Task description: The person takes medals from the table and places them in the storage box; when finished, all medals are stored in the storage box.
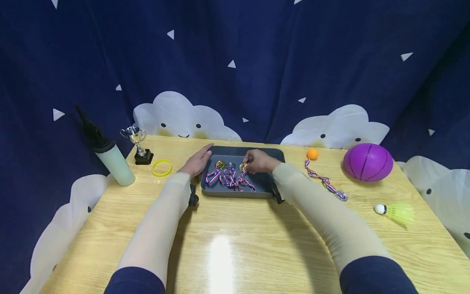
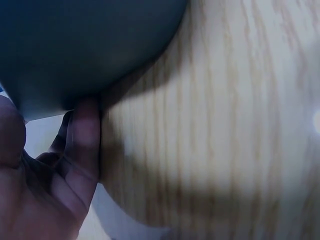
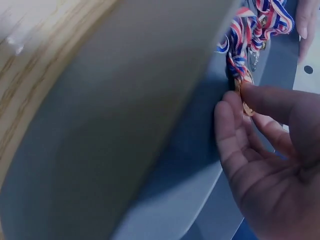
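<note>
A dark grey tray [image 1: 262,185] lies on the table with three medals on striped red, white and blue ribbons inside. A gold medal [image 1: 220,164] is at the left and a silver medal [image 1: 230,165] in the middle. My right hand [image 1: 260,161] reaches over the tray and pinches a bronze-coloured medal [image 3: 247,108] between thumb and fingers, its ribbon [image 3: 239,57] trailing over the tray floor. My left hand [image 1: 196,162] rests against the tray's left side, fingers extended along the outer wall; in the left wrist view its fingers [image 2: 82,135] lie right at the tray's edge.
At the left stand a bottle [image 1: 116,165] and a silver trophy cup [image 1: 141,147], with a yellow wristband [image 1: 162,168] nearby. To the right are an orange ball [image 1: 312,153], another silver medal [image 1: 341,196] on a ribbon, a purple ball [image 1: 368,162] and a shuttlecock [image 1: 398,212].
</note>
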{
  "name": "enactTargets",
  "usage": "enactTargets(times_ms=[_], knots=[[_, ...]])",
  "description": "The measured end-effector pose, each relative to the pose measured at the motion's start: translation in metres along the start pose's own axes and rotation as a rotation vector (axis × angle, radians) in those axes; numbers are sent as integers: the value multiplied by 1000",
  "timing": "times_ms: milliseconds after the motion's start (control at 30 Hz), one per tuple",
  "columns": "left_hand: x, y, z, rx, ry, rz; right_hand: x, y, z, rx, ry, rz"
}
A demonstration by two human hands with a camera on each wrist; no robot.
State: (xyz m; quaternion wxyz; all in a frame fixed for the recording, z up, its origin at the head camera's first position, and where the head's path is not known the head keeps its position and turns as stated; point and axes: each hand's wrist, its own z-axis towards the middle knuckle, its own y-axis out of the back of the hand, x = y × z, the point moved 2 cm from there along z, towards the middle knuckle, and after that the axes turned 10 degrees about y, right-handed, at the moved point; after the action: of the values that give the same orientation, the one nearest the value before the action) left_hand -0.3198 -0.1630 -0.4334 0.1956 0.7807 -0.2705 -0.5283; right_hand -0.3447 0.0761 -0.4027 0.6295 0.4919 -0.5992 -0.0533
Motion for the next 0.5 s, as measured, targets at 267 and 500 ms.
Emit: enactTargets(times_ms=[267,500], knots=[[1,-1,2,20,7,-24,1,-4,4,-42,50,-131],[1,0,4,20,2,-28,1,-6,8,-59,60,-194]])
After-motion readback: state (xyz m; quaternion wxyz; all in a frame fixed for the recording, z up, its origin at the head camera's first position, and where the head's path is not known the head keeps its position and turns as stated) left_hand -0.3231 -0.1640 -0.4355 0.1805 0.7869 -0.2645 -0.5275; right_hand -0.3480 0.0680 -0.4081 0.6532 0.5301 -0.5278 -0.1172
